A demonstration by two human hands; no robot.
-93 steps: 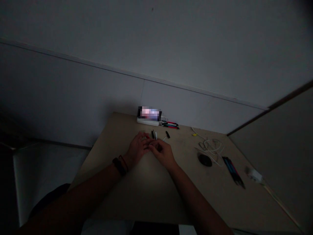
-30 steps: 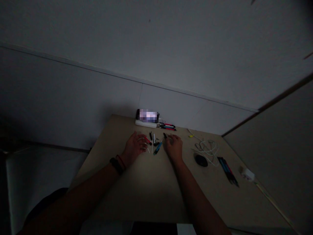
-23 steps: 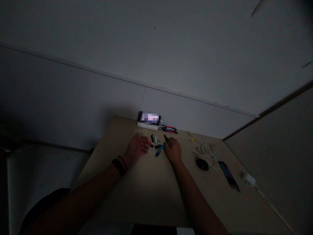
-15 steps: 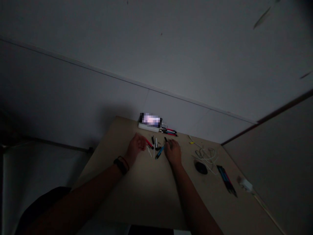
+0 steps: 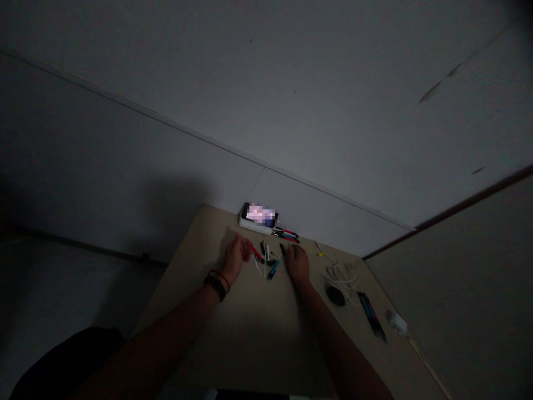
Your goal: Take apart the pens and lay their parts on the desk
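Loose pen parts lie between my hands on the table. My left hand (image 5: 237, 258) rests on its edge at their left, fingers loosely bent and apart, beside a red pen barrel (image 5: 257, 254). Whether its fingertips touch the barrel, I cannot tell. My right hand (image 5: 298, 264) lies palm down at the right, fingers loosely bent, close to a small black pen part (image 5: 283, 249). Amid the parts are a blue pen barrel (image 5: 273, 270), a white tube (image 5: 267, 253), a black piece (image 5: 262, 248) and thin white refills (image 5: 257, 265).
A phone (image 5: 260, 214) leans on a white box (image 5: 255, 226) by the wall, with several pens (image 5: 287, 235) beside it. Rightward lie a coiled white cable (image 5: 342, 274), a black mouse (image 5: 335, 295), more pens (image 5: 372, 316) and a white plug (image 5: 397, 323).
The camera view has shifted and tilted. A slightly wider gap shows between my right hand and the small black part. The other pen parts keep their arrangement.
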